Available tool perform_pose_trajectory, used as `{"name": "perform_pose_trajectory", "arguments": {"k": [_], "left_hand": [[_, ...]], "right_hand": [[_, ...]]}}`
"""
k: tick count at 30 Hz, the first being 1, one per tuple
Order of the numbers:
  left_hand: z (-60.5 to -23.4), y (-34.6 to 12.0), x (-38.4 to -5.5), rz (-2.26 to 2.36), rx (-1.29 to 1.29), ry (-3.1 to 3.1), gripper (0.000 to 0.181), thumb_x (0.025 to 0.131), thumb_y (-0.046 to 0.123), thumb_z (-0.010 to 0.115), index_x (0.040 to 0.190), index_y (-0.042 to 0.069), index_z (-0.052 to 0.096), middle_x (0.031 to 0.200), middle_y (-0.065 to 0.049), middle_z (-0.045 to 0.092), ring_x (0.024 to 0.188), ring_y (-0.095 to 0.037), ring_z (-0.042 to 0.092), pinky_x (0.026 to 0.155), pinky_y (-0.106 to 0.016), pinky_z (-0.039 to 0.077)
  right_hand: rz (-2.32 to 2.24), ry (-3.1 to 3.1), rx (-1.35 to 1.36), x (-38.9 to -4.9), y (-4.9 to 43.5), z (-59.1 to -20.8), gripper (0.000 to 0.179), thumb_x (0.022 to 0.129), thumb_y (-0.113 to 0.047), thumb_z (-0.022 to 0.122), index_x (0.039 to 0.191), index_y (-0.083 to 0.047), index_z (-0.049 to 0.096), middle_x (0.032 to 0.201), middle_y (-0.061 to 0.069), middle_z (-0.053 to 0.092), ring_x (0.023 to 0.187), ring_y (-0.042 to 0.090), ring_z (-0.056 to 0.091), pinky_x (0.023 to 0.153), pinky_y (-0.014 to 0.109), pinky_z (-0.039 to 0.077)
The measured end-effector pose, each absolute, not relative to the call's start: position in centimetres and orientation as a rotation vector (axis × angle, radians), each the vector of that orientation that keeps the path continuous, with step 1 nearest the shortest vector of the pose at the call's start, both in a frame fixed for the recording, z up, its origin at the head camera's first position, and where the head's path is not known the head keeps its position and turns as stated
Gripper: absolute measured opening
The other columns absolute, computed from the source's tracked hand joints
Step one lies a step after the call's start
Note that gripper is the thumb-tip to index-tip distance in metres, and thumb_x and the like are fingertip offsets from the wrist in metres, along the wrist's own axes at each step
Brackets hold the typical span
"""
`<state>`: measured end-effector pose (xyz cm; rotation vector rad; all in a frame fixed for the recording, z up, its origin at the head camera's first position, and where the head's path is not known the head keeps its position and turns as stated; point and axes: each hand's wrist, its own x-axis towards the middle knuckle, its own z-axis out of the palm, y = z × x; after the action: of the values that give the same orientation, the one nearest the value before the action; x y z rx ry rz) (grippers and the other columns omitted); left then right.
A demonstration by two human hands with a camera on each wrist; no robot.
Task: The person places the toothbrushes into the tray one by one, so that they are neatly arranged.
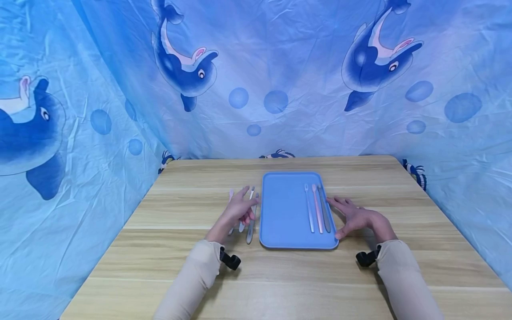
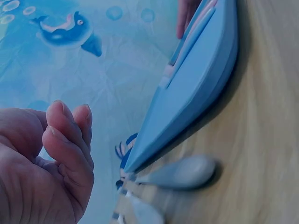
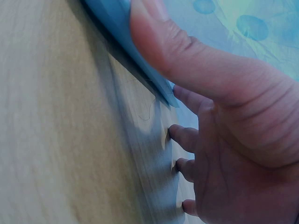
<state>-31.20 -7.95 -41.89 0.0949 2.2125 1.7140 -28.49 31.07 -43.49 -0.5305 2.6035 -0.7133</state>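
A blue rectangular tray lies on the table. Toward its right side, a blue toothbrush, a pink toothbrush and a grey toothbrush lie side by side. My left hand is over three more toothbrushes left of the tray, holding nothing, its fingers loosely bent. Of these, a grey toothbrush is closest to the tray, beside a white toothbrush and a pale pinkish toothbrush, both partly hidden. My right hand spreads at the tray's right edge, thumb on the rim.
The wooden table reaches back to a blue curtain printed with dolphins, which also hangs along both sides. A black band with a small camera sits on each wrist, left and right.
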Motion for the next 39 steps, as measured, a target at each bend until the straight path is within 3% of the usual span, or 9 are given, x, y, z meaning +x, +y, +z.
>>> {"name": "perform_pose_trajectory", "arguments": {"k": [17, 39], "left_hand": [[-41.8, -12.4, -31.4, 1.759, 0.0, 2.221, 0.083, 0.1, 0.026, 0.059, 0.163, 0.016, 0.006, 0.045, 0.004, 0.054, 0.033, -0.004, 0.045, 0.034, -0.019, 0.041], [-42.9, -16.6, -31.5, 1.703, -0.063, 2.21, 0.08, 0.103, 0.025, 0.054, 0.163, 0.013, 0.002, 0.047, 0.005, 0.054, 0.034, -0.004, 0.044, 0.035, -0.019, 0.041]], "right_hand": [[-0.713, 2.599, -0.522, -28.5, 31.1, -43.4, 0.13, 0.066, -0.056, 0.086, 0.161, -0.009, 0.012, 0.164, 0.034, 0.002, 0.147, 0.063, -0.005, 0.106, 0.087, 0.005], [-0.726, 2.594, -0.53, -28.6, 31.2, -43.5, 0.129, 0.066, -0.055, 0.086, 0.161, -0.01, 0.011, 0.164, 0.033, 0.002, 0.147, 0.063, -0.005, 0.106, 0.087, 0.003]]}}
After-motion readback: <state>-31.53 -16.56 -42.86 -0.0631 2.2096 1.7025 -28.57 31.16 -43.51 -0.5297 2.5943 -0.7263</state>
